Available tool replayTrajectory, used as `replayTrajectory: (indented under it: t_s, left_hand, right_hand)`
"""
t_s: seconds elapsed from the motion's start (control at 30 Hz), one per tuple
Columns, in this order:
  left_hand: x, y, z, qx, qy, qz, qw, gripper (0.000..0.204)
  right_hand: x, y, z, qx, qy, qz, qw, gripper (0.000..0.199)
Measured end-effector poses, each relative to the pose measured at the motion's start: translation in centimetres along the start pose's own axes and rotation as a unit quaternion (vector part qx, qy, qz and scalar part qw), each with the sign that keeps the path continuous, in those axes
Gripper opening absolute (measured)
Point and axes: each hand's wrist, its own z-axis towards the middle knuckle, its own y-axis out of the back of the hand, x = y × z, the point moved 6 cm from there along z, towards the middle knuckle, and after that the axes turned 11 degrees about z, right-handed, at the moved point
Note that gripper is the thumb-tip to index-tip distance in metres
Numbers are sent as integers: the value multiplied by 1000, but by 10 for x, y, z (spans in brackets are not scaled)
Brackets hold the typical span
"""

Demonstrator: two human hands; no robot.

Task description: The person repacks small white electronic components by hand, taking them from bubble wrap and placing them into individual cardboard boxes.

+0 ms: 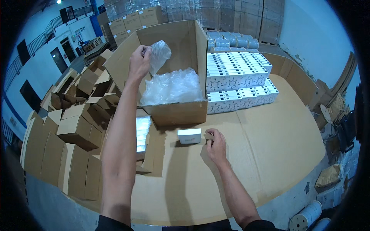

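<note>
My left hand (pixel 139 61) is raised over a large open cardboard box (pixel 181 112), its fingers closed on a clear plastic bag (pixel 160 54) that hangs above the box's inside. Many more clear bags (pixel 173 85) fill the box in a loose heap. On the table, a small white box (pixel 189 136) with faint print on its front stands just in front of the carton. Close to that box's right side is my right hand (pixel 216 146), its fingers bent but apart, with nothing visible held and a slight gap to the box.
Stacked white printed boxes (pixel 239 79) stand behind right on the cardboard-covered table (pixel 246 154). An open carton with white packs (pixel 142 133) sits left of centre. Several empty cartons (pixel 79 127) crowd the left. Wire spools (pixel 306 215) lie on the floor at lower right.
</note>
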Motion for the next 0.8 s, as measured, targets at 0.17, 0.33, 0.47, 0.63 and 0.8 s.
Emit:
replayTrajectory:
  t_s: [0.17, 0.33, 0.47, 0.63, 0.8]
  left_hand:
    - [-34, 21, -71, 21, 11, -150, 988, 25]
    - [-60, 25, -179, 90, 38, -274, 957, 21]
    - [-54, 15, -260, 177, 113, -307, 928, 20]
    - [-16, -38, -331, 280, 185, -319, 886, 18]
    - [-2, -59, -362, 305, 232, -336, 860, 15]
  right_hand:
    - [-8, 3, -5, -46, 2, 57, 997, 37]
    - [-3, 9, -19, -53, -40, 96, 993, 35]
    - [18, 15, -32, -35, -47, 124, 991, 34]
    - [14, 16, -32, 54, -123, 291, 947, 27]
    - [42, 3, -40, 115, -122, 262, 950, 26]
